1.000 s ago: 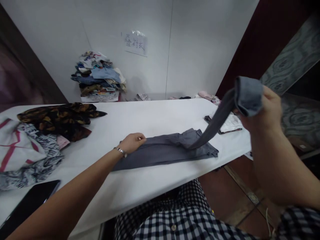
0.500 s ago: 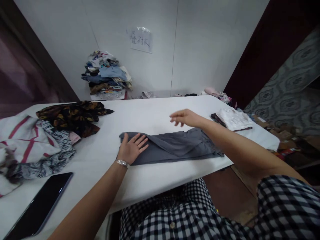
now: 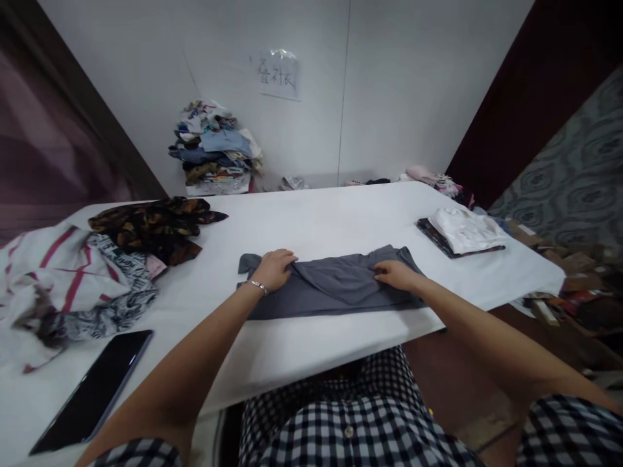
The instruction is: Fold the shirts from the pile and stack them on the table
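here, the white table [image 3: 311, 220] spans most of the view, and the grey garment [image 3: 331, 288] lies on it near the front edge, right in front of the person. it is folded into a long narrow band whose long axis runs left to right, roughly along the table's near edge; its left end reaches just past the left hand and its right end flares a little wider toward the folded white piece [image 3: 464, 230], which sits well apart on the right.

both hands rest on the band. the left hand [image 3: 277, 269] is curled, fingers closed over a fold of cloth near the left end; the right hand [image 3: 396, 275] has its fingers bunched, pinching the fabric near the right end.

to do this step well, i'd judge the hands should keep the cloth taut along its length, press the creases flat, and keep the long edges parallel so the layers don't skew.

at the left lie a heap of patterned clothes [image 3: 87, 272] and a dark phone [image 3: 95, 389].
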`<move>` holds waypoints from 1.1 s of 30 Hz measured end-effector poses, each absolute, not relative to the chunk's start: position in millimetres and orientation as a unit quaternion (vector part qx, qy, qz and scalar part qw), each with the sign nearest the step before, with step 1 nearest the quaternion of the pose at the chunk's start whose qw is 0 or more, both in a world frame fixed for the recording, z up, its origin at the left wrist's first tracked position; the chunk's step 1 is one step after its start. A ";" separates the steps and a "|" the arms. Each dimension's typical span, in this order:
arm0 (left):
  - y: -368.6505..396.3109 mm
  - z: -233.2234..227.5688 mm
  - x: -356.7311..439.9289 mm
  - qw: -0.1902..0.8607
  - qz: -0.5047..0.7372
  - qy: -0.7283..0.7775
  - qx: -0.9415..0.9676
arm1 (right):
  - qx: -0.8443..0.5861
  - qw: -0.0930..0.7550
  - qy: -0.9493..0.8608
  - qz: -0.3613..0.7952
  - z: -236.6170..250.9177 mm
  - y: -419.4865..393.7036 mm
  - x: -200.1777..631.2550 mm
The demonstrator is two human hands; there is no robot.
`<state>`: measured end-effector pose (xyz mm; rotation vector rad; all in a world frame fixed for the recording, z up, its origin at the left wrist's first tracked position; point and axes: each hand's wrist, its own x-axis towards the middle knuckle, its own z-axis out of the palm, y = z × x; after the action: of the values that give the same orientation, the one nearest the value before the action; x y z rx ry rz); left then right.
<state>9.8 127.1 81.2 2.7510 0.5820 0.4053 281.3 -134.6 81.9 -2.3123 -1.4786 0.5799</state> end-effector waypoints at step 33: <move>133.0 91.8 32.7 0.389 0.256 0.491 0.736 | -0.701 0.554 -0.346 0.286 69.5 -145.8 318.0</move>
<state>32.7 133.0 91.8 1.8711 1.2479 0.6515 318.0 -145.8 69.5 -1.6578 -0.8173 0.6758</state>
